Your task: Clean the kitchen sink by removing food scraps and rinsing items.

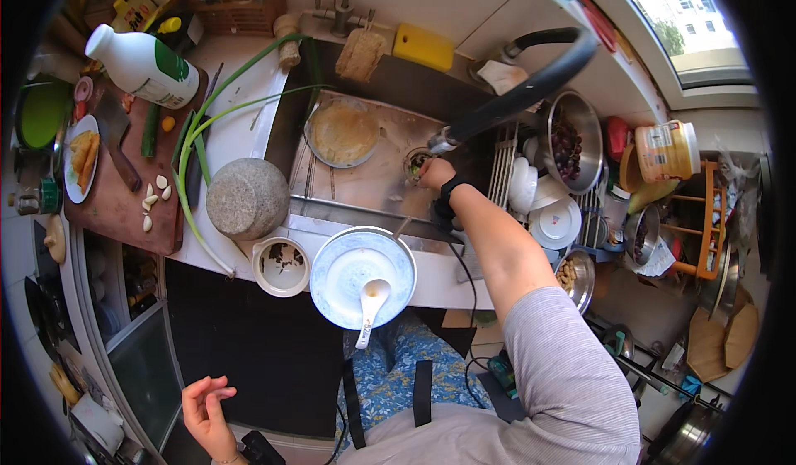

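Note:
Over the sink, my right hand reaches to the drain strainer below the end of the black flexible faucet hose; its fingertips are partly hidden, with green bits beside them. My left hand hangs away from the counter, fingers loosely curled and apart, holding nothing. In the sink lies a plate with a pale round flatbread or batter. At the counter's front edge stand a blue-patterned plate bearing a white spoon and a white cup with dark bits inside.
A stone mortar and green onions lie left of the sink. Beyond are a cutting board, a cleaver, garlic cloves and a white bottle. To the right are a dish rack and a steel bowl of grapes.

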`<move>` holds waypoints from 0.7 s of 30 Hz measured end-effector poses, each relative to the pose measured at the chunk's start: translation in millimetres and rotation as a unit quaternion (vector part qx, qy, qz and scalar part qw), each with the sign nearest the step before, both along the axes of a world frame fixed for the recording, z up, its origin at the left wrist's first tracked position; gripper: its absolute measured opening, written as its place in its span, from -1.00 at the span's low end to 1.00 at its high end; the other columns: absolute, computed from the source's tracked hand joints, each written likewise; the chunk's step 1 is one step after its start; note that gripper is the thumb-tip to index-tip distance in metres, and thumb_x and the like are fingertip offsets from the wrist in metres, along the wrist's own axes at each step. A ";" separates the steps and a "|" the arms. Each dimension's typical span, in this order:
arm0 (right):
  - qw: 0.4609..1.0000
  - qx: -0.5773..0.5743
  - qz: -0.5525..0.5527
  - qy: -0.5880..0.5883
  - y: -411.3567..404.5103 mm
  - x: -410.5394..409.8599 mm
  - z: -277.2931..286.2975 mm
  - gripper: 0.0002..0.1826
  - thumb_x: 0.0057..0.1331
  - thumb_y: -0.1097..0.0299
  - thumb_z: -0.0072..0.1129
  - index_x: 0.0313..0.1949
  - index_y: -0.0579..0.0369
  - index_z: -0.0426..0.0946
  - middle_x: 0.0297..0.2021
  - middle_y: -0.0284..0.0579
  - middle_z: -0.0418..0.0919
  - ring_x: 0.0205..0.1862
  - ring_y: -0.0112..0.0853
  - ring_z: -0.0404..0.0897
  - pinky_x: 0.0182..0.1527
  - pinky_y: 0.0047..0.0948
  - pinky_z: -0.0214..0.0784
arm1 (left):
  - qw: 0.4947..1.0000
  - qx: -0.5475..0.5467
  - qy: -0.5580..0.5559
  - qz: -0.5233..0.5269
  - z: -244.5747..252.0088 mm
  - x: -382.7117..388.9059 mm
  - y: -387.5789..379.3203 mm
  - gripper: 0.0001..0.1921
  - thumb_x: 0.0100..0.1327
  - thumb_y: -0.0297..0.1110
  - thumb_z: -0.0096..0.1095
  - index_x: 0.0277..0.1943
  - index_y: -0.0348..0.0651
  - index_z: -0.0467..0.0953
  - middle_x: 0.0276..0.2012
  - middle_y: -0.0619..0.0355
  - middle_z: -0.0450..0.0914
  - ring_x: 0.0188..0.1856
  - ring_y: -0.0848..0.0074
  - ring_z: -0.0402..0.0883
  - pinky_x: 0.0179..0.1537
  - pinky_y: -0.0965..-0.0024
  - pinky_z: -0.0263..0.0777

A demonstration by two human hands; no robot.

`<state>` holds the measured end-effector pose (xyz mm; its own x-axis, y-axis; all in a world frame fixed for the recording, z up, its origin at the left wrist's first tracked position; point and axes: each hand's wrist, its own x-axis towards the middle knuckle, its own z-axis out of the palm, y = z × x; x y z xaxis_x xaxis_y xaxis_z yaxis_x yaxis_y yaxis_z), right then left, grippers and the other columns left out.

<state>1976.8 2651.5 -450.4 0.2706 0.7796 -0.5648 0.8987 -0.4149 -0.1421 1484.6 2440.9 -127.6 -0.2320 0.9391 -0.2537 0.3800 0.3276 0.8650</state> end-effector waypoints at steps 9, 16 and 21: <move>0.920 -0.255 0.056 0.292 -11.4 -39.2 -64.2 -0.76 -0.10 0.43 0.30 -0.35 0.05 0.58 -0.52 -0.29 0.56 -0.38 -0.43 0.56 -0.38 -0.45 0.40 | 0.995 -0.088 -0.041 -0.007 -38.2 3.9 15.6 -0.79 0.35 -0.52 -0.10 -0.01 -0.37 0.39 -0.18 -0.07 0.56 -0.23 0.39 0.59 -0.13 0.41 0.47; 0.997 0.047 -0.042 0.042 3.6 21.5 -98.0 -0.79 -0.12 0.42 0.22 -0.40 0.14 0.56 -0.44 -0.07 0.61 -0.31 -0.36 0.60 -0.25 -0.41 0.42 | 0.992 -0.118 -0.040 -0.013 -49.2 12.2 36.8 -0.79 0.34 -0.53 -0.09 -0.01 -0.37 0.39 -0.17 -0.07 0.56 -0.21 0.41 0.58 -0.12 0.43 0.45; 0.956 0.118 -0.048 0.263 8.7 -12.5 -82.8 -0.75 -0.02 0.45 0.07 -0.29 0.12 0.55 -0.31 0.04 0.59 -0.24 -0.12 0.56 -0.18 -0.33 0.39 | 0.991 -0.124 -0.048 -0.028 -58.1 22.3 47.5 -0.79 0.34 -0.52 -0.09 -0.02 -0.38 0.39 -0.17 -0.07 0.56 -0.21 0.40 0.58 -0.12 0.42 0.45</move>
<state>1964.3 2660.2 -533.1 0.0732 0.8877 -0.4546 0.6363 -0.3925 -0.6641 1506.9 2488.4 -185.8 -0.1438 0.8558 -0.4969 0.3234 0.5152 0.7937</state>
